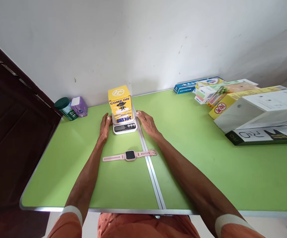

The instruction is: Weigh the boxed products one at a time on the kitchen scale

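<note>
A yellow box (121, 103) printed "COME ON" stands upright on a white kitchen scale (125, 130). The scale's front panel has a small dark display and several buttons; its plate is mostly hidden under the box. Along the left side of the scale lies my left hand (105, 127), thumb raised and fingers apart, fingertips near or touching its edge. My right hand (147, 123) is at the right side, open, thumb pointing at the box and the other fingers partly hidden. Closer to me, a smartwatch (130, 155) with a pink strap lies flat, stretched out sideways.
The green table (123, 188) has a metal seam (151, 168) running through it. A dark green canister (66, 109) and a purple pack (79, 106) stand back left. On the right are a blue box (186, 87), a yellow carton (219, 108) and a large white box (260, 114).
</note>
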The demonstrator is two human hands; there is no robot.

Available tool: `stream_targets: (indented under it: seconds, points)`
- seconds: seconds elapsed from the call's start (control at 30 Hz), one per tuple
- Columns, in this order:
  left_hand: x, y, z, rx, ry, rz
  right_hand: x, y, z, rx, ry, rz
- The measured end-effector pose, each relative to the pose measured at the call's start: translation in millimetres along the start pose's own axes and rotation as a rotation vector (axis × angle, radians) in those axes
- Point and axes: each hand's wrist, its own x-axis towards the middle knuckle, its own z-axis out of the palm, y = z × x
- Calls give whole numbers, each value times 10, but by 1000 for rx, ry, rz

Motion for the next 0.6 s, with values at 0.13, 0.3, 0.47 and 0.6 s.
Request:
stream_targets:
  seconds: [0.13,0.3,0.47,0.6]
  points:
    - [142,183,-81,134,-84,68,154,-94,-38,59,-84,17]
    - [487,613,-144,291,-306,104,535,-322,-32,34,-207,-74]
    - [639,874,-80,234,-495,32,699,-478,1,88,-318,-153]
    - [592,994,4,205,-436,52,613,-574,-72,92,-295,-143]
